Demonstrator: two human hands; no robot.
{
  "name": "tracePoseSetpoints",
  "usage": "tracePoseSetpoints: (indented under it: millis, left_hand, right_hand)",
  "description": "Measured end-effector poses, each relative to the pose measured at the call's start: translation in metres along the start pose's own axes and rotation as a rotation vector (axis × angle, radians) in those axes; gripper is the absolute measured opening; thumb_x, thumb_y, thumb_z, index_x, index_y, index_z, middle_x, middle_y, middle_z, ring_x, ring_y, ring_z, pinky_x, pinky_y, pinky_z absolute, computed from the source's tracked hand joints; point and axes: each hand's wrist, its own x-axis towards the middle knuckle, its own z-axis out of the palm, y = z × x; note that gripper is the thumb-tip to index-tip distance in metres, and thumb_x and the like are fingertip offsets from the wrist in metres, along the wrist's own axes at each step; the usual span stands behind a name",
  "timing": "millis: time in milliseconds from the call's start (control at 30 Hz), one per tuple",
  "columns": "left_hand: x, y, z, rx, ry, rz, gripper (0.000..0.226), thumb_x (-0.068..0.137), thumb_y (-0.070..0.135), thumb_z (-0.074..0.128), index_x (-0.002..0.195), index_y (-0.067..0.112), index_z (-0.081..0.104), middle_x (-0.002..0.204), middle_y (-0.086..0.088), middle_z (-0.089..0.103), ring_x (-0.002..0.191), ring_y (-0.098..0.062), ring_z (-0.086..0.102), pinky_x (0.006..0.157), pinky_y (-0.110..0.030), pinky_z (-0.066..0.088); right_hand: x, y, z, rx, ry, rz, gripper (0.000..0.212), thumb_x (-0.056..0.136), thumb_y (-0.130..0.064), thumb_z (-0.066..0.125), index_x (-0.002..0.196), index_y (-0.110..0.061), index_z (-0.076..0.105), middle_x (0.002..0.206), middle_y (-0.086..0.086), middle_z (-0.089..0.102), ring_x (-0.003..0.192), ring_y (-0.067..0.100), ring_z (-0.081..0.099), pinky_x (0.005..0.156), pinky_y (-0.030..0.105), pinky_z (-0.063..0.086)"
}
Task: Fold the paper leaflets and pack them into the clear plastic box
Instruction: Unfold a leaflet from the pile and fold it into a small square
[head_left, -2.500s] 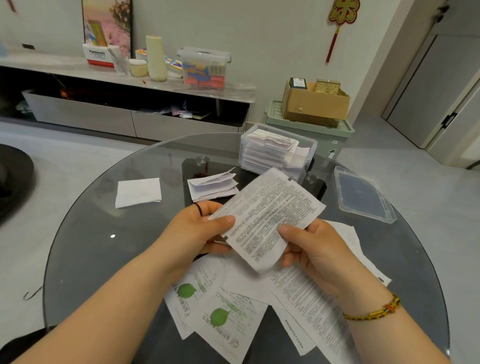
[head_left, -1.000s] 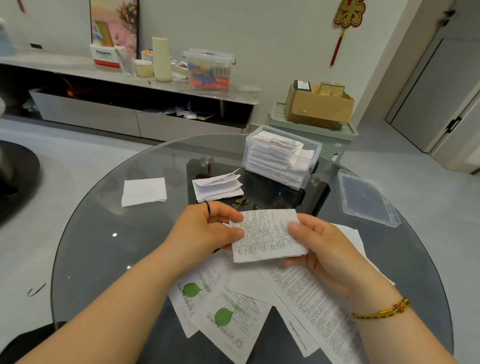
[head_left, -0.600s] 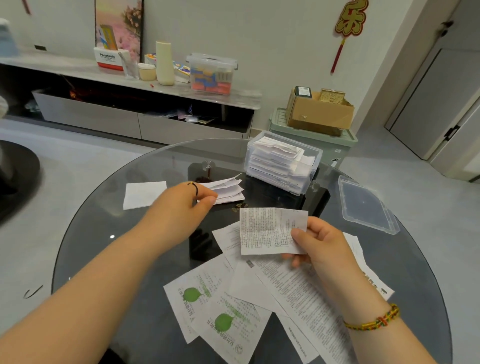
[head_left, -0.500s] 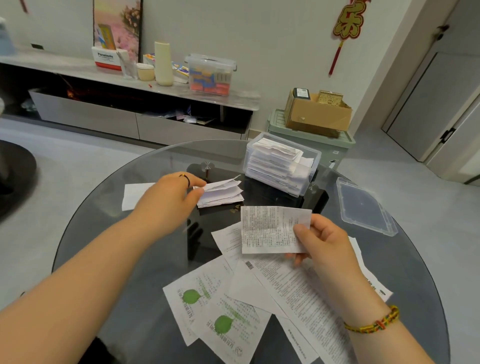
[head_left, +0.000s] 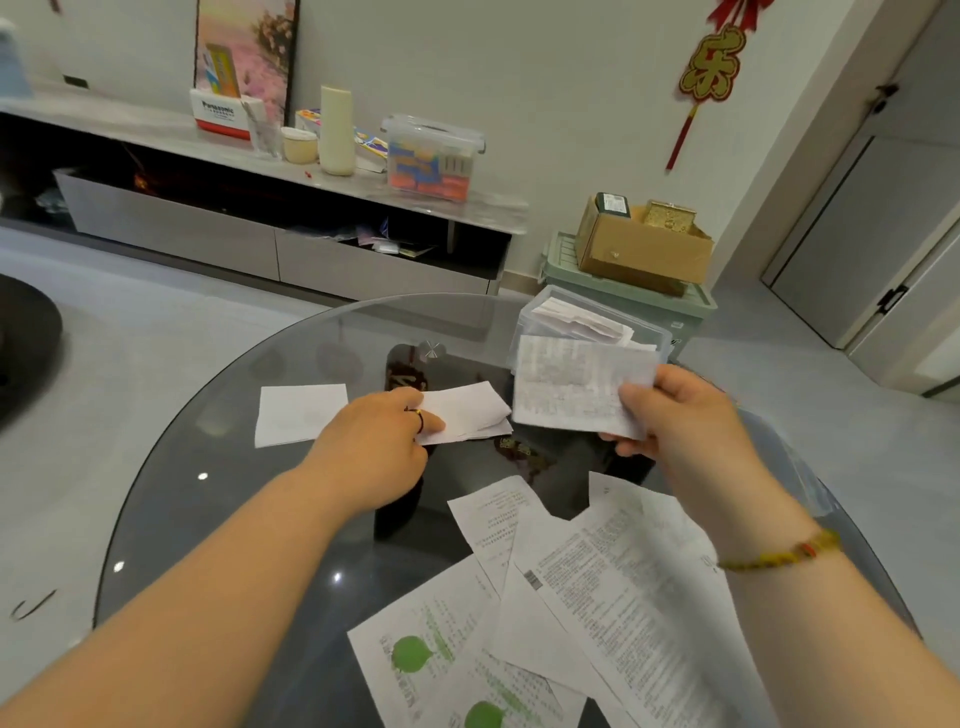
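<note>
My right hand (head_left: 680, 415) pinches a folded printed leaflet (head_left: 569, 387) and holds it up just in front of the clear plastic box (head_left: 655, 333). The box stands at the far side of the round glass table (head_left: 208, 467) and holds a stack of folded leaflets. My left hand (head_left: 376, 449) reaches forward and grips the left edge of a small stack of folded leaflets (head_left: 470, 413) lying on the glass. Several unfolded leaflets (head_left: 613, 587) lie spread at the near edge, some with green logos (head_left: 441, 660).
A single folded white paper (head_left: 301, 413) lies left of my left hand. My right arm mostly hides the box's lid. Beyond the table stand a green bin (head_left: 691, 306) with a cardboard box (head_left: 644, 249) on it, and a low cabinet (head_left: 270, 249) along the wall.
The leaflet was folded between both hands. My left hand then let go and reached to the small folded stack. My right hand lifted the folded leaflet up and forward toward the box.
</note>
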Motion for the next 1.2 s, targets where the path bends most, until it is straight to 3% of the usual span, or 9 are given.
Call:
tracePoseSetpoints:
  millis: [200, 367, 467, 600, 667, 733, 867, 1033, 1200]
  left_hand:
    - [-0.001, -0.007, -0.001, -0.131, -0.013, -0.045, 0.041, 0.091, 0.013, 0.041, 0.129, 0.023, 0.050, 0.137, 0.006, 0.039, 0.122, -0.014, 0.041, 0.099, -0.021, 0.033]
    - [0.000, -0.013, -0.001, -0.179, 0.022, -0.123, 0.039, 0.087, 0.010, 0.046, 0.123, 0.021, 0.055, 0.135, 0.005, 0.049, 0.122, -0.014, 0.043, 0.097, -0.020, 0.033]
    - [0.000, -0.011, -0.002, -0.202, 0.003, -0.157, 0.038, 0.087, 0.008, 0.046, 0.121, 0.020, 0.056, 0.133, 0.005, 0.051, 0.117, -0.015, 0.048, 0.091, -0.019, 0.036]
    - [0.000, -0.009, -0.005, -0.267, 0.041, -0.219, 0.034, 0.086, 0.002, 0.042, 0.114, 0.017, 0.050, 0.093, 0.002, 0.058, 0.063, -0.009, 0.045, 0.053, -0.017, 0.033]
    - [0.001, -0.008, -0.006, -0.291, 0.058, -0.228, 0.033, 0.085, 0.000, 0.041, 0.114, 0.017, 0.043, 0.107, -0.005, 0.061, 0.056, -0.008, 0.040, 0.050, -0.017, 0.031]
    - [0.001, -0.008, -0.005, -0.281, 0.047, -0.181, 0.047, 0.085, 0.001, 0.041, 0.126, 0.023, 0.039, 0.122, -0.002, 0.056, 0.063, -0.013, 0.047, 0.056, -0.021, 0.037]
    - [0.000, -0.008, -0.002, -0.170, 0.045, -0.121, 0.049, 0.088, 0.007, 0.039, 0.134, 0.025, 0.043, 0.136, 0.005, 0.043, 0.120, -0.016, 0.044, 0.093, -0.022, 0.037]
    - [0.003, -0.009, 0.002, -0.055, 0.037, -0.079, 0.043, 0.091, 0.012, 0.037, 0.132, 0.022, 0.048, 0.140, 0.006, 0.041, 0.125, -0.015, 0.040, 0.102, -0.022, 0.030]
    - [0.001, -0.011, -0.005, -0.150, 0.113, -0.113, 0.040, 0.091, 0.009, 0.037, 0.125, 0.020, 0.054, 0.137, 0.007, 0.046, 0.122, -0.016, 0.042, 0.099, -0.023, 0.032]
  right_hand:
    - [0.046, 0.010, 0.063, -0.135, -0.183, 0.158, 0.024, 0.092, -0.001, 0.042, 0.111, -0.007, 0.056, 0.106, 0.014, 0.060, 0.070, 0.016, 0.054, 0.038, 0.012, 0.042]
    - [0.062, 0.021, 0.081, -0.283, -0.125, 0.141, 0.027, 0.089, 0.005, 0.043, 0.112, 0.002, 0.057, 0.117, 0.019, 0.060, 0.094, 0.025, 0.056, 0.074, 0.027, 0.045]
    - [0.063, 0.024, 0.087, -0.372, -0.128, 0.111, 0.028, 0.089, 0.002, 0.044, 0.113, -0.002, 0.058, 0.117, 0.016, 0.060, 0.107, 0.029, 0.057, 0.081, 0.030, 0.045]
    - [0.063, 0.029, 0.093, -0.562, -0.143, 0.045, 0.025, 0.089, -0.004, 0.045, 0.111, -0.004, 0.057, 0.114, 0.015, 0.060, 0.100, 0.029, 0.057, 0.087, 0.036, 0.046]
    - [0.063, 0.031, 0.094, -0.624, -0.143, 0.023, 0.025, 0.088, -0.008, 0.047, 0.111, -0.007, 0.056, 0.114, 0.013, 0.060, 0.096, 0.026, 0.055, 0.085, 0.036, 0.045]
    - [0.061, 0.033, 0.096, -0.687, -0.134, 0.005, 0.026, 0.086, -0.013, 0.049, 0.112, -0.010, 0.053, 0.114, 0.011, 0.059, 0.101, 0.028, 0.055, 0.084, 0.036, 0.045]
    - [0.056, 0.035, 0.098, -0.826, -0.068, -0.049, 0.045, 0.086, -0.023, 0.055, 0.127, -0.014, 0.039, 0.126, 0.008, 0.052, 0.114, 0.029, 0.049, 0.090, 0.038, 0.042]
    - [0.058, 0.035, 0.095, -0.847, -0.046, -0.102, 0.056, 0.087, -0.029, 0.056, 0.135, -0.015, 0.033, 0.136, 0.008, 0.040, 0.125, 0.027, 0.039, 0.101, 0.037, 0.034]
    - [0.058, 0.027, 0.084, -0.459, 0.014, -0.052, 0.043, 0.090, -0.033, 0.051, 0.127, -0.011, 0.044, 0.114, 0.000, 0.049, 0.117, 0.023, 0.049, 0.100, 0.036, 0.039]
